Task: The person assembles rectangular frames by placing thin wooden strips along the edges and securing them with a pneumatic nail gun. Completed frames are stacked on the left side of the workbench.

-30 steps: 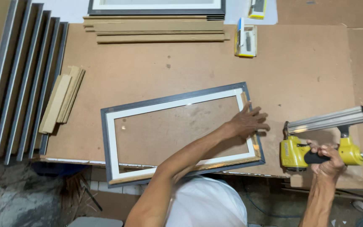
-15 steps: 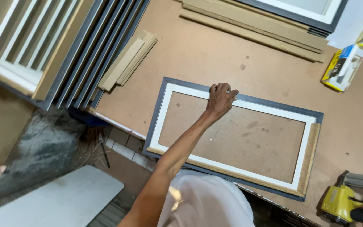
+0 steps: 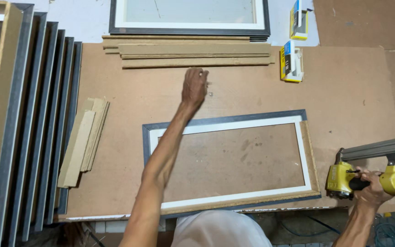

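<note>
A dark-edged, white-lined picture frame [image 3: 227,124] lies flat on the brown workbench [image 3: 344,100] in front of me. My left hand [image 3: 194,86] reaches past its far rail, fingers curled down toward the board just short of a pile of long wooden strips [image 3: 193,49]; whether it holds anything cannot be told. My right hand [image 3: 368,185] grips the handle of a yellow nail gun [image 3: 344,179] resting at the bench's right front edge, beside the frame's right end.
Several finished frames [image 3: 28,128] stand stacked along the left. Short wooden strips [image 3: 84,139] lie next to them. Another frame [image 3: 190,20] sits at the back. Two yellow and blue small boxes [image 3: 291,61] lie at the back right.
My left hand has left the frame's far rail and stretched forward toward the wooden strips. My view has swung back to square over the bench. The nail gun stays in my right hand.
</note>
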